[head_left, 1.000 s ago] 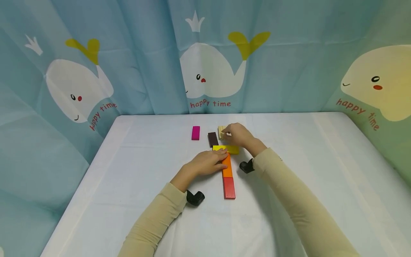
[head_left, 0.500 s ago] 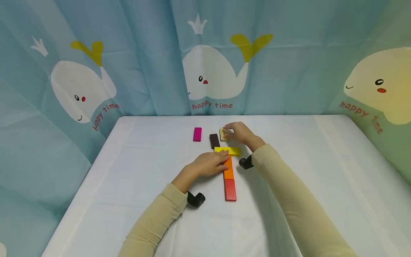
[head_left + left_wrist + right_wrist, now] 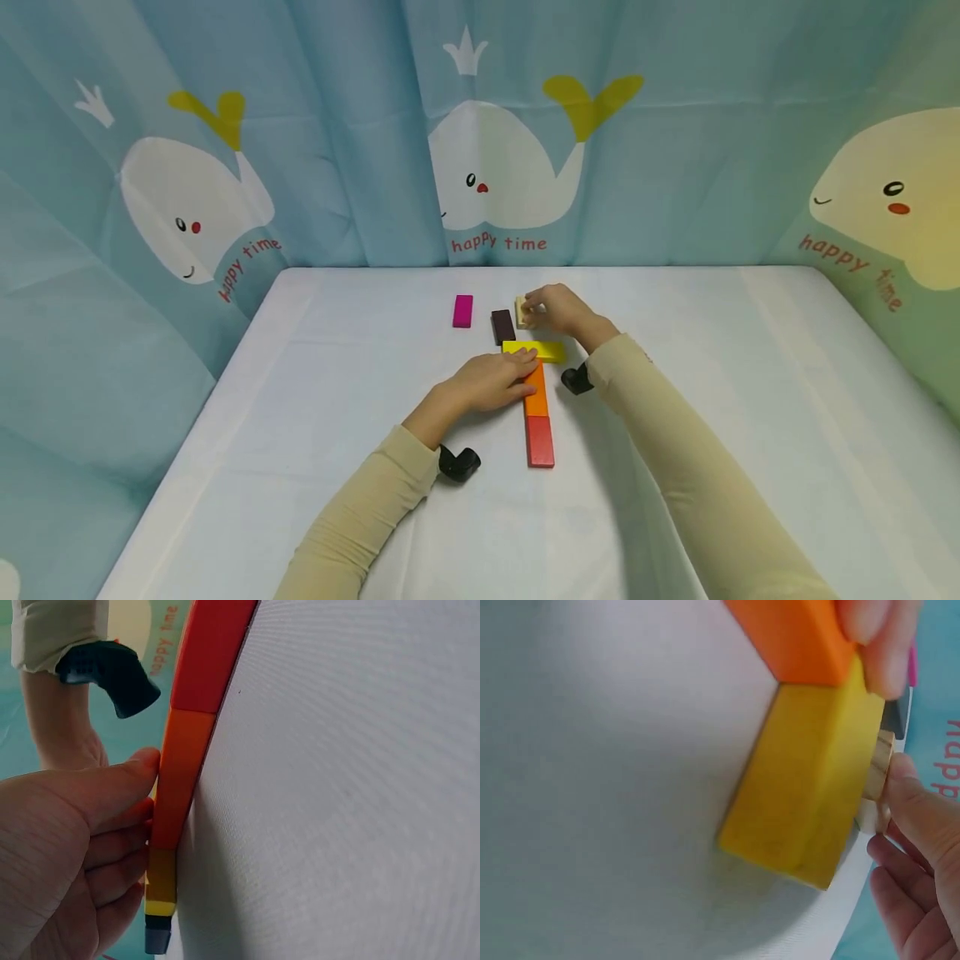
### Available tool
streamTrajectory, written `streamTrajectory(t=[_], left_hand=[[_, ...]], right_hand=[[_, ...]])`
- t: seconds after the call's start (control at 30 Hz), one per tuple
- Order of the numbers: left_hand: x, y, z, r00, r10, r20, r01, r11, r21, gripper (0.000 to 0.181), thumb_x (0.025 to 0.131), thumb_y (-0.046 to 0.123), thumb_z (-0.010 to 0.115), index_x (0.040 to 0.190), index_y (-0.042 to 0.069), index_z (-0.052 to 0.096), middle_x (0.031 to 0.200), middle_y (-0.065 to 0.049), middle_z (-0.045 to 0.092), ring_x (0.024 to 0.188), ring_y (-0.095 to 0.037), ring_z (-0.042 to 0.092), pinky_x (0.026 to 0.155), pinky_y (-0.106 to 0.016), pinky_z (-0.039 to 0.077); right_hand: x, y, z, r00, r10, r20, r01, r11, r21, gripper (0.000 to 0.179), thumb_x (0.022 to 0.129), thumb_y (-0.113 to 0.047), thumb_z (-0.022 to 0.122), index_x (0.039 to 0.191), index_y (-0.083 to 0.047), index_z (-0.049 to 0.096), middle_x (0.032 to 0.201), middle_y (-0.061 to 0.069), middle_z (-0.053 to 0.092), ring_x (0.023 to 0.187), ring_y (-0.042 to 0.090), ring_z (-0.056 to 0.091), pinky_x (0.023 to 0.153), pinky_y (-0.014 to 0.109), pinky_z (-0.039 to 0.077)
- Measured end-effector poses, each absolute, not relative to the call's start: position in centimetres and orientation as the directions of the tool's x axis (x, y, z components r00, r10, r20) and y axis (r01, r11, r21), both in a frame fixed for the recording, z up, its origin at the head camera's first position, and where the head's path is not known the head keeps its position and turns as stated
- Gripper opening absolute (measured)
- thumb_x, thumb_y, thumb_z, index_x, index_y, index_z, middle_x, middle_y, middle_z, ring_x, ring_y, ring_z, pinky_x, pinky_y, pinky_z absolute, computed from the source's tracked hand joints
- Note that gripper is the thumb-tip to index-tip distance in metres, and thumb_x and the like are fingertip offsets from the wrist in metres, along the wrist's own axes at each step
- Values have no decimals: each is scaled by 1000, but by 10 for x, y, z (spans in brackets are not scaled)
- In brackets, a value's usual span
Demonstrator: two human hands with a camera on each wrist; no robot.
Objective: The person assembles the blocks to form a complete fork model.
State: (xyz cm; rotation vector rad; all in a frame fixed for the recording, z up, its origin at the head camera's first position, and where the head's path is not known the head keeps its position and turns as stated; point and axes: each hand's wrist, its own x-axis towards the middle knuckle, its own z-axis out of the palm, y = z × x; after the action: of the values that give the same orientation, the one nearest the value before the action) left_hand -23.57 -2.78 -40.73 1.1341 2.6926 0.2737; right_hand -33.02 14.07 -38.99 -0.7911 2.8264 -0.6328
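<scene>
On the white table, a red block (image 3: 540, 442) and an orange block (image 3: 536, 402) lie end to end in a line. A yellow block (image 3: 553, 352) lies crosswise at the line's far end. Fairly straight fingers of my left hand (image 3: 489, 382) rest on the yellow and orange blocks, and its thumb touches the orange one. Beyond the yellow block, my right hand (image 3: 558, 308) pinches pale wooden blocks (image 3: 880, 766) between thumb and fingertips. Two pale pieces show in the right wrist view, partly hidden by the yellow block.
A dark brown block (image 3: 503, 327) lies just behind the yellow block's left end. Farther left is a magenta block (image 3: 462, 311). Black wrist cameras stick out below both sleeves. A blue curtain (image 3: 360, 150) with whales hangs behind the table's far edge.
My right fingers have shifted slightly and cover more of the pale wooden blocks. My left hand stays on the yellow and orange blocks. The head view has moved a little.
</scene>
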Motion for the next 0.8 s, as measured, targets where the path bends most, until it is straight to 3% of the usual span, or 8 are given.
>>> streamTrajectory(t=[0.37,0.8], left_hand=[[-238,-28,-407,-681,723,-115,682,684,259,52,96,37,46,141,12,38,145,-1,31,133,-10,26,106,-29,25],[-236,-29,-410,-670,737,-90,694,664,279,51,96,36,46,140,10,39,144,-3,33,132,-11,28,105,-30,26]], right_hand=[[-328,139,-389,-872,-481,-92,-394,801,-450,30,85,-10,67,111,3,65,123,18,56,117,34,47,101,46,31],[-315,143,-389,-859,-510,-43,-436,773,-460,27,86,-10,65,108,5,66,120,21,56,115,35,48,101,46,32]])
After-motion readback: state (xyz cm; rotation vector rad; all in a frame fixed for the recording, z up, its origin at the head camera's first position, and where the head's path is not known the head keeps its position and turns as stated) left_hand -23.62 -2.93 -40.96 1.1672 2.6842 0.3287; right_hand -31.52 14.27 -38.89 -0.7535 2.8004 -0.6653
